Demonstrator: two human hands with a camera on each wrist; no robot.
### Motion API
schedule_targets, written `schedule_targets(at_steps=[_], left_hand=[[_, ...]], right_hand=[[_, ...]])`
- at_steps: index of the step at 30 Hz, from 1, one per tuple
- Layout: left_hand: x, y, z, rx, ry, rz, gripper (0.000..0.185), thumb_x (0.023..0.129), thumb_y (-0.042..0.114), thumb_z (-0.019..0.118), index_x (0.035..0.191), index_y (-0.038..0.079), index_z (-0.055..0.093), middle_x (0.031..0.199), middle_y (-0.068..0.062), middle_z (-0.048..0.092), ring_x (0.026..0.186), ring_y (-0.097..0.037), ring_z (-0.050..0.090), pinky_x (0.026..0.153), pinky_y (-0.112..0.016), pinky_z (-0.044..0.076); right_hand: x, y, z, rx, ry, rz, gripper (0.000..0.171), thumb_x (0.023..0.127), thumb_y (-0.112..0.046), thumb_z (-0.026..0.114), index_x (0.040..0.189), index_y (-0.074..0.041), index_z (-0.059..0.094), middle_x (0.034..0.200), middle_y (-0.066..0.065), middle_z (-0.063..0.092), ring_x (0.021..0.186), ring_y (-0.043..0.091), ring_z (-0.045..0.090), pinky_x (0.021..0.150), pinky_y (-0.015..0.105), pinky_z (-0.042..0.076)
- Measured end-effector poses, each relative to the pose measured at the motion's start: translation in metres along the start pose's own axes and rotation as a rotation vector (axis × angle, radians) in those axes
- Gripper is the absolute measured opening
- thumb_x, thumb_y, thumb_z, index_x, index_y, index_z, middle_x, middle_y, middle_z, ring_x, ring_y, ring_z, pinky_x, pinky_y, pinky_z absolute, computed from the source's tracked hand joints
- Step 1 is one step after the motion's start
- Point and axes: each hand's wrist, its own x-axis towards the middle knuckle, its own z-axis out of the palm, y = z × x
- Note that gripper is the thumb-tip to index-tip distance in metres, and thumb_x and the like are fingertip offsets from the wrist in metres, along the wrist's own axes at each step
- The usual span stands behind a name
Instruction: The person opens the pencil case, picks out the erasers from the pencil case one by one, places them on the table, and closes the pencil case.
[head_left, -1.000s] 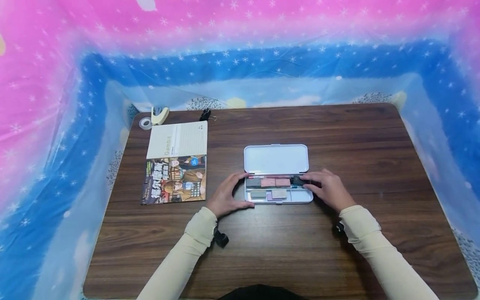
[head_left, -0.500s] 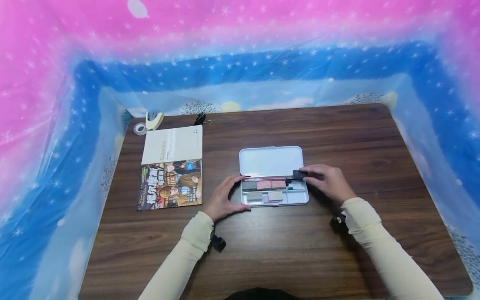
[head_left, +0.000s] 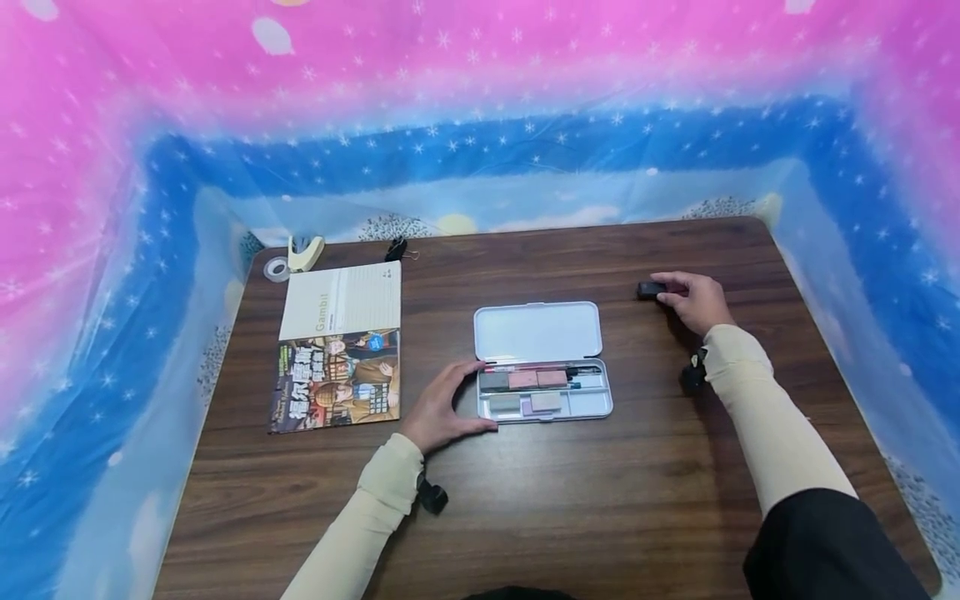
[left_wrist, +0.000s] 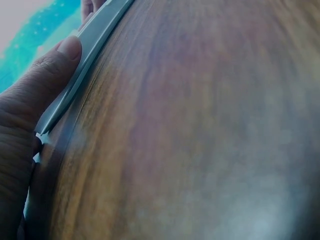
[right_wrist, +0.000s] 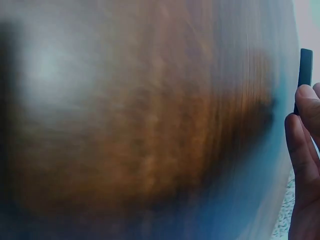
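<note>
- Right of centre in the head view, the right hand (head_left: 697, 302) has a small black block (head_left: 648, 291), thumb and fingers pinching its right end, the left end sticking out free.
- Over in the right wrist view, that block stands tall and narrow at the right edge, fingertips closed on its lower part.
- Centre of the frame now: a white case (head_left: 588, 406) lies open, its lid (head_left: 536, 332) tipped back toward the top.
- And here's the left hand (head_left: 442, 408), clasping the case's left end, thumb at the lower edge, fingers at the far side, a wide gap between them; the left wrist view has the thumb pressed along the rim.
- Inside the case, upper row: a dark grey block (head_left: 493, 382), then two pink blocks (head_left: 522, 380) side by side, with slim pens (head_left: 525, 367) behind.
- Lower row: a pale grey block (head_left: 504, 403) at left, a whitish block (head_left: 546, 402) overlapping a lilac one (head_left: 528, 407).
- Left of frame, a comic book (head_left: 337, 379) sits below a cream notebook (head_left: 367, 296) on the brown table (head_left: 562, 500).
</note>
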Motion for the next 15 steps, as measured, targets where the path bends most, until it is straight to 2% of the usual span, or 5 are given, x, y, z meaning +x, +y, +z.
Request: schedule_targets(at_steps=[3,5,8,11,15], left_hand=[[-0.001,0.001,0.0,-0.001,0.003,-0.002,0.103,0.07,0.035,0.101,0.155,0.011,0.049,0.149,-0.015,0.055,0.138,-0.032,0.053,0.118,-0.05,0.042],[-0.001,0.002,0.0,-0.001,0.004,-0.008,0.102,0.07,0.035,0.101,0.155,0.012,0.049,0.149,-0.014,0.055,0.138,-0.032,0.054,0.117,-0.05,0.043],[-0.001,0.003,0.0,-0.001,0.004,-0.009,0.102,0.07,0.035,0.101,0.155,0.012,0.049,0.149,-0.014,0.055,0.138,-0.031,0.054,0.117,-0.049,0.043],[-0.001,0.003,0.0,-0.001,0.003,-0.006,0.103,0.07,0.035,0.101,0.155,0.012,0.049,0.148,-0.014,0.056,0.137,-0.03,0.054,0.117,-0.047,0.043],[0.0,0.003,-0.001,-0.002,0.008,0.001,0.103,0.07,0.035,0.101,0.155,0.011,0.048,0.148,-0.014,0.056,0.137,-0.032,0.055,0.117,-0.049,0.044]], right_hand=[[0.008,0.005,0.002,0.01,-0.006,0.01,0.038,0.1,-0.002,0.071,0.138,-0.006,0.07,0.136,0.026,0.066,0.116,0.04,0.066,0.097,0.056,0.054],[0.01,0.007,0.004,0.017,-0.004,0.019,0.039,0.1,-0.002,0.072,0.139,-0.007,0.07,0.135,0.024,0.067,0.115,0.038,0.067,0.095,0.051,0.055],[0.01,0.009,0.006,0.032,0.011,0.034,0.04,0.1,-0.003,0.072,0.14,-0.008,0.069,0.133,0.023,0.068,0.113,0.036,0.068,0.091,0.036,0.055],[0.007,0.01,0.008,0.035,0.032,0.042,0.041,0.101,-0.006,0.072,0.141,-0.009,0.069,0.131,0.022,0.069,0.112,0.034,0.068,0.085,0.022,0.05],[0.006,0.012,0.01,0.04,0.046,0.043,0.041,0.102,-0.009,0.072,0.142,-0.01,0.068,0.127,0.022,0.07,0.111,0.034,0.067,0.084,0.021,0.049]])
